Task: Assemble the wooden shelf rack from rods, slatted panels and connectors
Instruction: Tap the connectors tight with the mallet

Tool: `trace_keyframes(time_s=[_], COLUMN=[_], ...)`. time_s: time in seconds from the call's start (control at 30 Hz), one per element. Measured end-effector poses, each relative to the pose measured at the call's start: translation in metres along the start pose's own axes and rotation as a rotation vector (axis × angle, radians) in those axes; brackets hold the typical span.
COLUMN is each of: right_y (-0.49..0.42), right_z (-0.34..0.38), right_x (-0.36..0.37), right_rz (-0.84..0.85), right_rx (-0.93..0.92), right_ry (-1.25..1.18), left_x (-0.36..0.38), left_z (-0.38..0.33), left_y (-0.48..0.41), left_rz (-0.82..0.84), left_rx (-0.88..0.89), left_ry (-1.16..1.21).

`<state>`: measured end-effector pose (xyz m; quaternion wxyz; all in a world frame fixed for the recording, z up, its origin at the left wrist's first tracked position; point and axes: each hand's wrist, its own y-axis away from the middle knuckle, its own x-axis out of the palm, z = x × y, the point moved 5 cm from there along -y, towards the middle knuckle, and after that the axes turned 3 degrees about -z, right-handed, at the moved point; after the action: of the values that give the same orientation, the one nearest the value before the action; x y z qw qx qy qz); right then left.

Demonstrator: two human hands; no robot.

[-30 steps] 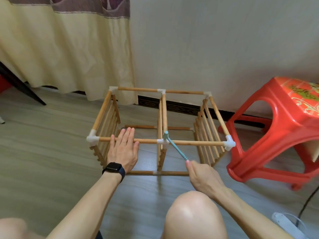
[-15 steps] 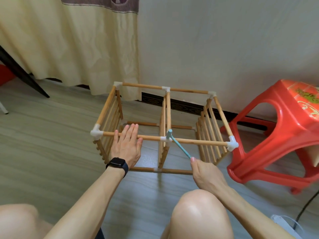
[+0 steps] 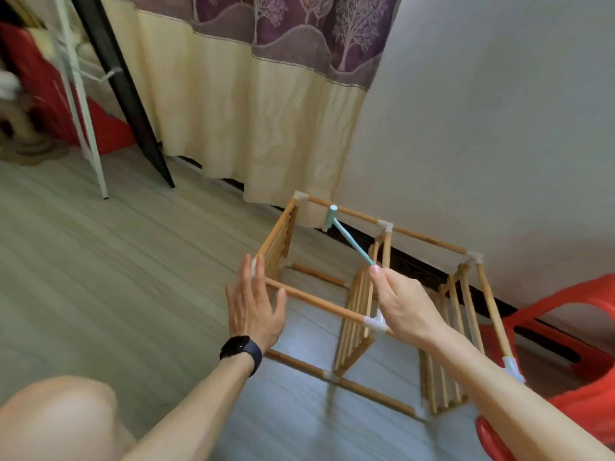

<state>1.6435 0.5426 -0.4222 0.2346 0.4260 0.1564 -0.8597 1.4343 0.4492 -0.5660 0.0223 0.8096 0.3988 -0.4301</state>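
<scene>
The left hand (image 3: 254, 304) is spread flat with straight fingers at the near left corner of the wooden rack (image 3: 429, 240). Its fingertips lie over the white corner connector (image 3: 253, 265) there; whether they press it cannot be told. A black watch (image 3: 241, 349) sits on that wrist. The rack stands on the floor (image 3: 116, 261) close to the wall (image 3: 499, 128). Its three slatted panels are upright and joined by rods, and the middle panel (image 3: 356, 314) meets a white connector (image 3: 375, 322) on the near top rod. The right hand (image 3: 404, 304) pinches the handle end of a small teal hammer (image 3: 349, 239). The hammer's head is just beside the far top rod. A red plastic stool (image 3: 565, 311) stands at the right, near the rack.
</scene>
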Motion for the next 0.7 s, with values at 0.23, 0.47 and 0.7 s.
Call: trace_keyframes(time_s=[0.23, 0.47, 0.7], right_y=[0.004, 0.019, 0.03], right_z=[0.057, 0.039, 0.047], right_x=[0.055, 0.136, 0.152], right_rz=[-0.108, 0.101, 0.149], right_rx=[-0.17, 0.08, 0.064], right_ry=[-0.323, -0.083, -0.032], left_x=[0.0, 0.002, -0.003], left_z=[0.065, 0.077, 0.08], left_y=[0.007, 0.005, 0.007], left_rz=[0.382, 0.408, 0.464], left_rx=[-0.386, -0.391, -0.359], left_ry=[0.342, 0.302, 0.262])
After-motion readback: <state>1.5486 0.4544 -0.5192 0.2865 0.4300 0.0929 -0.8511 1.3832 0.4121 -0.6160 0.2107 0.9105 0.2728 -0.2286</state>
